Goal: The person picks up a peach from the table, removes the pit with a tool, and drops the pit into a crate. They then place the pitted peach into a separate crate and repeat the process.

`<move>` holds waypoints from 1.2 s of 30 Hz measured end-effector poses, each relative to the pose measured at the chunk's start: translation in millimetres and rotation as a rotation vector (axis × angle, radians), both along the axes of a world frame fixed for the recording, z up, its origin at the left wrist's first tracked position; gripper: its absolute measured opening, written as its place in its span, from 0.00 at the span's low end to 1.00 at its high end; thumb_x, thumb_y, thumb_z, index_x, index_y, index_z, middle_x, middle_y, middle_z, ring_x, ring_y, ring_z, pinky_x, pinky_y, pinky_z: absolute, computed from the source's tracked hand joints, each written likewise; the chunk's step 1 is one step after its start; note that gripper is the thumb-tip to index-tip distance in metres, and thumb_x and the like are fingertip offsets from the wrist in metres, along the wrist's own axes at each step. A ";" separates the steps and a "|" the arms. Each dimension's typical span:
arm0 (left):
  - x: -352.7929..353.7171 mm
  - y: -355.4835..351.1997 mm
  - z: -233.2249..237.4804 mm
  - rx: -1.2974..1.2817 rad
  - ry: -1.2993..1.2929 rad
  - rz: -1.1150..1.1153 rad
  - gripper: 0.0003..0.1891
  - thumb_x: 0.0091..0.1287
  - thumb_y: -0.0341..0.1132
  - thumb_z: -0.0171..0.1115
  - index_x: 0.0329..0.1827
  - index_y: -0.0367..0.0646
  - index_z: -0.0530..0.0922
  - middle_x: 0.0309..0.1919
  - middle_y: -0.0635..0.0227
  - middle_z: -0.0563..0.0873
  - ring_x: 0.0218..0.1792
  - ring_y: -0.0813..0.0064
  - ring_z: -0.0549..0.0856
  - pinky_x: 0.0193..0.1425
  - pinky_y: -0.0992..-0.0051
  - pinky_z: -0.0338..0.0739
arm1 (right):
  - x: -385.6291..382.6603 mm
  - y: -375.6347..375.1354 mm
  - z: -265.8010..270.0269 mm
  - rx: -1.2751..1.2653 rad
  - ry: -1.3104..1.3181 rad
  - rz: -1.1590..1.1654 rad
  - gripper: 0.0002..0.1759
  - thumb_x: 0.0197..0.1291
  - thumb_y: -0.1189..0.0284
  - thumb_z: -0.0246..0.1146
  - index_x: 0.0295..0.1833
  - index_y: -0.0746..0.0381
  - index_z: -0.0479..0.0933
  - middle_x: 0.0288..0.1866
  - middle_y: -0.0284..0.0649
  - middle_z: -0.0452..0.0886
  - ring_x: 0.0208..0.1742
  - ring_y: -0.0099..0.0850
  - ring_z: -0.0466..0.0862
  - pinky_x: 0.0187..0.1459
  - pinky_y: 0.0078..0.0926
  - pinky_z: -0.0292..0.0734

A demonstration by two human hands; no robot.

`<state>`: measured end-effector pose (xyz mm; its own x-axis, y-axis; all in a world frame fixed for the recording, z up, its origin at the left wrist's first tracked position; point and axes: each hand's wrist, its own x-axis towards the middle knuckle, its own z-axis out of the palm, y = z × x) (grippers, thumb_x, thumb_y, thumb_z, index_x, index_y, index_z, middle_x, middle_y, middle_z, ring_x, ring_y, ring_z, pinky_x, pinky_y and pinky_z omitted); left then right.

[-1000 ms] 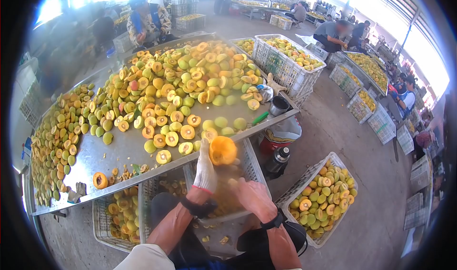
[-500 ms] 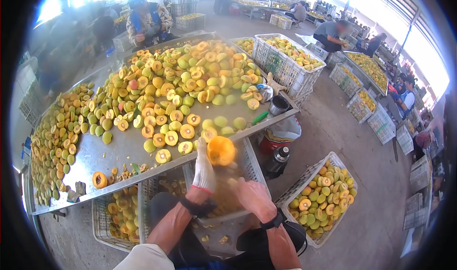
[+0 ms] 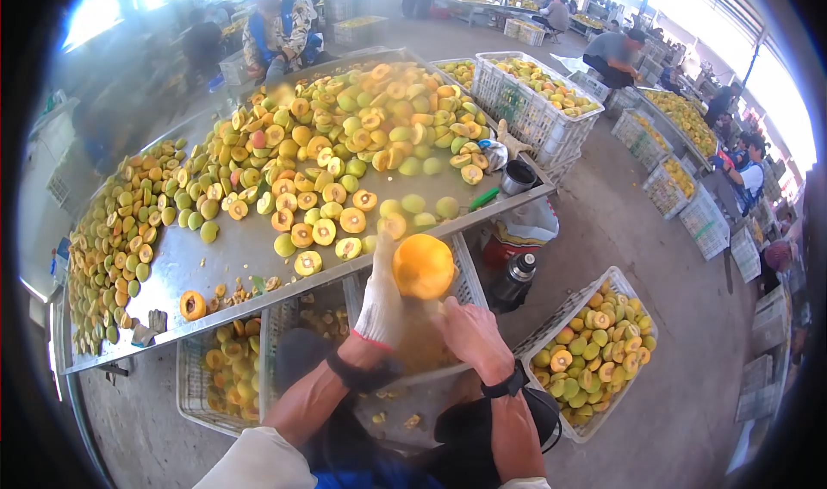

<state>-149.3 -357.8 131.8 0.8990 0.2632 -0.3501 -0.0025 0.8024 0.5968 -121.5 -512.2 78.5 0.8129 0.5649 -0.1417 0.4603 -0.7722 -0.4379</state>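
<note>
My left hand (image 3: 380,298), in a white glove, holds a halved orange fruit (image 3: 424,267) up over a crate below the table edge. Bare and with curled fingers, my right hand (image 3: 469,334) is just below and right of that fruit; what it grips, if anything, is too blurred to make out. Many halved yellow-green fruits (image 3: 324,230) lie piled on the metal table (image 3: 250,265) beyond my hands. A lone halved fruit (image 3: 192,305) rests near the table's front edge.
Crates of fruit stand at the right (image 3: 536,370), lower left (image 3: 194,394) and back (image 3: 551,136). A black flask (image 3: 514,280), a metal cup (image 3: 518,177) and a green-handled tool (image 3: 484,199) are near the table's right corner. People sit at the back and right.
The view has shifted a little. My left hand and the orange fruit are slightly further right, and the right hand has moved up and right, closer to the fruit.
</note>
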 end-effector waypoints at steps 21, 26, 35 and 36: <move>-161.6 -79.7 190.3 0.346 -0.440 -0.333 0.55 0.71 0.81 0.32 0.60 0.30 0.80 0.43 0.52 0.89 0.42 0.65 0.89 0.50 0.71 0.84 | -5.7 -13.9 0.5 0.038 -0.012 0.002 0.24 0.76 0.55 0.58 0.52 0.68 0.81 0.45 0.61 0.88 0.51 0.60 0.87 0.52 0.55 0.80; -191.9 -85.3 219.4 0.361 -0.422 -0.369 0.58 0.66 0.85 0.34 0.61 0.30 0.80 0.47 0.59 0.90 0.45 0.72 0.88 0.55 0.75 0.81 | -9.9 -13.8 15.5 -0.010 0.003 -0.015 0.25 0.77 0.54 0.58 0.53 0.68 0.82 0.47 0.61 0.88 0.52 0.60 0.87 0.54 0.55 0.80; -215.1 -95.9 251.9 0.461 -0.686 -0.416 0.61 0.63 0.87 0.32 0.61 0.30 0.80 0.46 0.59 0.89 0.46 0.72 0.87 0.55 0.75 0.80 | -1.4 -13.8 -14.4 -0.112 0.002 0.008 0.30 0.78 0.47 0.53 0.56 0.64 0.82 0.49 0.57 0.89 0.54 0.56 0.87 0.57 0.56 0.80; -217.3 -96.3 255.4 0.474 -0.713 -0.420 0.61 0.62 0.87 0.32 0.61 0.30 0.80 0.46 0.59 0.89 0.46 0.72 0.87 0.55 0.75 0.80 | -1.5 -13.8 -16.1 -0.104 0.005 0.005 0.30 0.77 0.46 0.53 0.56 0.63 0.82 0.50 0.57 0.88 0.55 0.56 0.87 0.58 0.56 0.80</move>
